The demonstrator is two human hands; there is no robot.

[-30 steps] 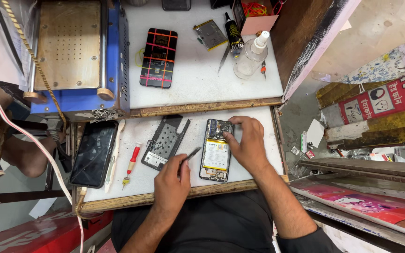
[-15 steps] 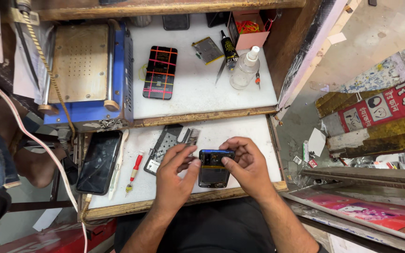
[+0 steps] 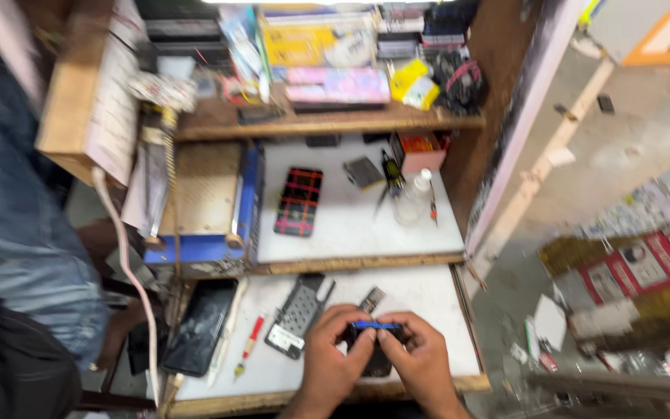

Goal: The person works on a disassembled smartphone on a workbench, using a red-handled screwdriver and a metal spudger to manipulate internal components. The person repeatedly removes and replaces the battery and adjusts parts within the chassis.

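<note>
Your head has tipped up since half a second ago, so the cluttered shelf (image 3: 327,120) now fills the top of the view and your hands have slid down to about 6 o'clock. The picture is pretty blurry too.

Both hands are on the opened phone (image 3: 374,345), at the front of the white desk (image 3: 428,299). Your left hand (image 3: 331,365) and right hand (image 3: 420,365) each have their grip pinched on the phone's edges from either side, thumbs up near its blue top rim. It's lifted or tilted toward you; I can't tell if it touches the desk.

Handling-wise, I'd say it's light and stiff but fragile, with the back off and the insides exposed. Hold it by the frame edges, like you do, not the middle.

Around you:
- perforated grey back cover (image 3: 298,314) just at 9 o'clock of your left hand
- red-handled tool (image 3: 248,341) further left
- dark cracked screen panel (image 3: 199,326) at the far 9 o'clock edge
- plaid phone case (image 3: 298,202) and clear bottle (image 3: 415,198) up at 12 o'clock on the upper desk
- blue machine (image 3: 203,206) at 10 o'clock
</note>
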